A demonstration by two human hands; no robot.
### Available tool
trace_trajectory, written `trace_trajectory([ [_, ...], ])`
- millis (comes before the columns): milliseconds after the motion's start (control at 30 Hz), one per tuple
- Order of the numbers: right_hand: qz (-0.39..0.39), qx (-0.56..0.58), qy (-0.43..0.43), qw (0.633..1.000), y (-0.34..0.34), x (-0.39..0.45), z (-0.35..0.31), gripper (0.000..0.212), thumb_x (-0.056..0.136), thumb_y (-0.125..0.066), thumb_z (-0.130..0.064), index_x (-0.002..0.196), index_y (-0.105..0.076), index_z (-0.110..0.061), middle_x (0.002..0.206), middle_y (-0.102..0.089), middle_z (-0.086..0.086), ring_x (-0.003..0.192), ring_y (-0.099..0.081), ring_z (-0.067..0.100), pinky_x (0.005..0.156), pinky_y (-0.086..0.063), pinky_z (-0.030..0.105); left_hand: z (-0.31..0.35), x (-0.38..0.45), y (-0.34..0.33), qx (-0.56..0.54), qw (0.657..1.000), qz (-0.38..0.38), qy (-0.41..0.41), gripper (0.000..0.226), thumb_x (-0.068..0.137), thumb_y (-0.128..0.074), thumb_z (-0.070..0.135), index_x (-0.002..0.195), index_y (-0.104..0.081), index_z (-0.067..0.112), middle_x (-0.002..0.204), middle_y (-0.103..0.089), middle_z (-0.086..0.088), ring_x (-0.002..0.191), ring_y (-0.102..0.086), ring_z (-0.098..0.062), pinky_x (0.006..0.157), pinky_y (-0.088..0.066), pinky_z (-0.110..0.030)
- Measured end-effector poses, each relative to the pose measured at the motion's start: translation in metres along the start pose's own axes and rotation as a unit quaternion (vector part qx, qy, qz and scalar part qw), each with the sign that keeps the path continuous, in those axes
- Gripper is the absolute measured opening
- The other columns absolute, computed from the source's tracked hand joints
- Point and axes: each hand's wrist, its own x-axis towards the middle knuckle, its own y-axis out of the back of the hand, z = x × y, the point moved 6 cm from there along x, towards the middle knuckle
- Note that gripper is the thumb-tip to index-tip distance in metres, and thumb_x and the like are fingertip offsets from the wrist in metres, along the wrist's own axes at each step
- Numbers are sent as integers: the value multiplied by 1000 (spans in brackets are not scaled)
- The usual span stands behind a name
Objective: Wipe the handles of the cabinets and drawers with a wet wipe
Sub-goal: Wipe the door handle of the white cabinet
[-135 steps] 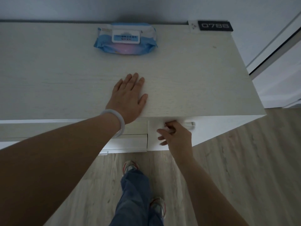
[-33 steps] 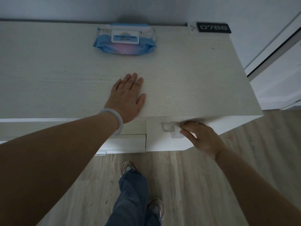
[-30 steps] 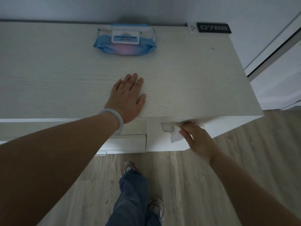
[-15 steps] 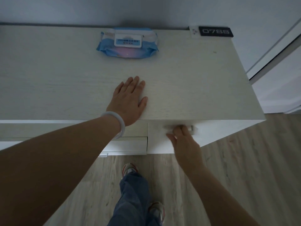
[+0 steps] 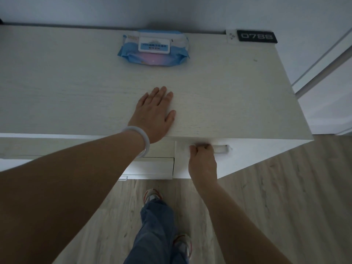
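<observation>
R hand (image 5: pixel 202 161) is curled round the left end of the drawer handle (image 5: pixel 221 148), w/ the wipe presumably bunched under the fingers; it's hidden, so can't tell for sure. L hand (image 5: pixel 155 113) lies flat, fingers spread, on the cabinet top (image 5: pixel 228 96), bracing near the front edge. Wipe pack (image 5: pixel 153 49) sits at the back, well apart. Risks, imo: pulling while rubbing could slide the drawer (image 5: pixel 247 157) open; the wipe could slip out of the fist & drop; the handle's right end & underside may get skipped. Lower drawers are barely in view.
</observation>
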Motion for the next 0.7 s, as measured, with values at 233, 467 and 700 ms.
trace_trajectory([
  [233, -2, 29, -7, 1000, 13, 1, 14, 42, 103, -30, -42, 97, -65, -17, 92, -68, -1, 85, -67, 19, 83, -52, 38, -1, 1, -1, -4, 1000, -5, -3, 60, 99, -26, 46, 152, -22, 19, 160, -17, -5, 148, -13, -21, 121, -10, -41],
  [467, -8, -34, 39, 999, 4, -2, -6, 41, 105, -26, -32, 109, -60, -10, 111, -58, 8, 88, -61, 24, 84, -50, 37, 0, 1, 1, -2, 1000, -3, -1, 60, 99, -27, 45, 152, -22, 18, 160, -17, -5, 148, -12, -21, 121, -8, -39],
  [700, 67, -192, 184, 962, 33, -5, 16, 21, 99, -44, -11, 98, -65, -7, 85, -65, 9, 62, -66, 29, 44, -51, 34, -1, 1, 0, 0, 1000, 2, -5, 60, 99, -27, 46, 152, -24, 18, 160, -19, -5, 148, -14, -21, 121, -9, -39],
])
